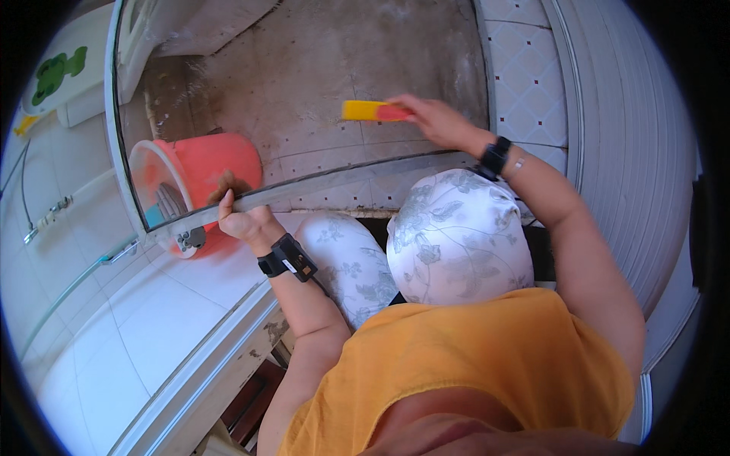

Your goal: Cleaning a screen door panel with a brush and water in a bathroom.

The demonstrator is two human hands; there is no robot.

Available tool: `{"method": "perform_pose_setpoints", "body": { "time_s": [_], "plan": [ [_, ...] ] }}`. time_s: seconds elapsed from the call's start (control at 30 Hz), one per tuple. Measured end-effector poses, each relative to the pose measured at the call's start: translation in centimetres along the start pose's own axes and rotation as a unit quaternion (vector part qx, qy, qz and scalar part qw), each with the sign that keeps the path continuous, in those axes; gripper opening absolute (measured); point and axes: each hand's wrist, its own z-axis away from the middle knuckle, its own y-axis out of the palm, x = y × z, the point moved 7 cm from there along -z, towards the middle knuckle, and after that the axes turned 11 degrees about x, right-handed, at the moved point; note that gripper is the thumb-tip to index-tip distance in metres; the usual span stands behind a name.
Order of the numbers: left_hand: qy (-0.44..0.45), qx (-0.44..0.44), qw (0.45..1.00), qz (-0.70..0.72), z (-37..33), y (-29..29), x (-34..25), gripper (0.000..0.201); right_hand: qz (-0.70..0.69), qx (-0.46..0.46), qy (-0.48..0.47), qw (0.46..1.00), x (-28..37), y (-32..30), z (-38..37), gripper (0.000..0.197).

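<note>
My right hand (437, 121) grips the red end of a flat yellow-and-red tool (360, 111) over the dirty glass pane (327, 76). The tool's yellow end points left; its exact kind does not show. At the lower left corner of the pane, my left hand (247, 222) is closed on the grey metal frame (304, 187), thumb up, with some fingers hidden. The glass is streaked and cloudy. Through it, close to my left hand, a pink bucket (220, 156) with a pale rim shows, with grey striped and teal things inside.
White tiled flooring (144, 334) lies at the left, beside a worn door track (220, 365). A white lidded item with a green animal picture (61, 72) stands at the upper left. Ribbed grey panelling (631, 114) borders the right side. My knees (460, 235) are just below the frame.
</note>
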Motion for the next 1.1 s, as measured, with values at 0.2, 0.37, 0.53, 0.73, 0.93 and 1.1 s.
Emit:
{"method": "perform_pose_setpoints", "body": {
  "time_s": [0.2, 0.37, 0.53, 0.73, 0.93, 1.1],
  "plan": [
    [0.000, 0.025, 1.000, 0.011, -1.2, -2.0, -1.2, 0.022, -0.005, -0.103, 0.140, 0.985, -5.5, -3.6, 7.6, 0.034],
    [-0.013, 0.032, 0.999, 0.020, -1.4, -2.0, -1.3, 0.021, 0.088, 0.088, 0.022, 0.992, -2.0, 1.9, 6.1, 0.035],
    [-0.029, 0.035, 0.998, 0.040, -1.2, -1.8, -1.5, 0.022, 0.173, -0.045, 0.200, 0.963, -10.0, -2.8, 9.2, 0.031],
    [-0.009, 0.021, 0.999, 0.030, -0.7, -2.1, -1.5, 0.021, 0.036, 0.020, -0.032, 0.999, 0.8, 3.0, 3.4, 0.030],
    [-0.009, 0.019, 1.000, 0.016, -0.9, -1.8, -1.1, 0.021, 0.107, -0.124, 0.133, 0.978, -7.6, -1.9, 6.1, 0.026],
    [-0.022, 0.038, 0.998, 0.048, -1.1, -2.6, -1.5, 0.021, 0.100, 0.073, -0.011, 0.992, -1.8, 1.4, 6.6, 0.025]
  ]
}}
